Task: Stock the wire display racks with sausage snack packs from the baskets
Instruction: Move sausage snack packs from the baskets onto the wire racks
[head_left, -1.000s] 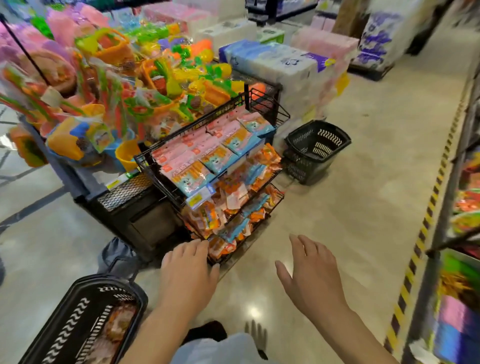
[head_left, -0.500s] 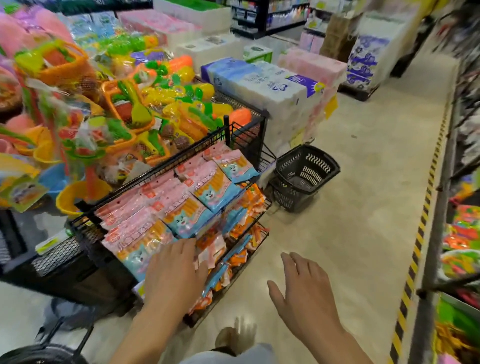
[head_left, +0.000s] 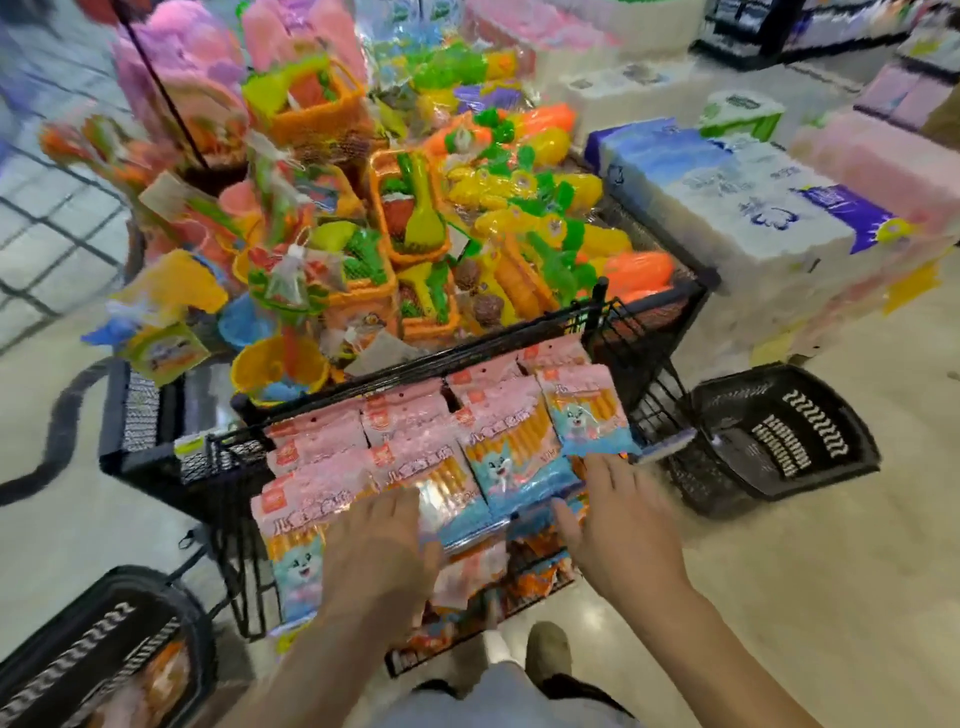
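While a wire bin (head_left: 652, 317) heaped with plastic beach toys (head_left: 415, 218) fills the upper middle and stacked tissue packs (head_left: 753, 218) stand to its right, the black wire display rack (head_left: 649, 400) leans against the bin's front. An open-weave black basket (head_left: 810, 431) sits on the floor just right of the rack, and a second basket (head_left: 78, 654) at lower left holds orange packs (head_left: 156, 680), blurred. Pink-and-blue sausage snack packs (head_left: 498, 441) lie overlapping in rows on the rack's top tier, with orange packs (head_left: 540, 577) on the tiers below. The left hand (head_left: 379, 551) rests palm-down on the front row, its fingers straight and gripping nothing. The right hand (head_left: 618, 530) is spread, its fingers (head_left: 597, 473) reaching the front edge of the right-most pack, also holding nothing.
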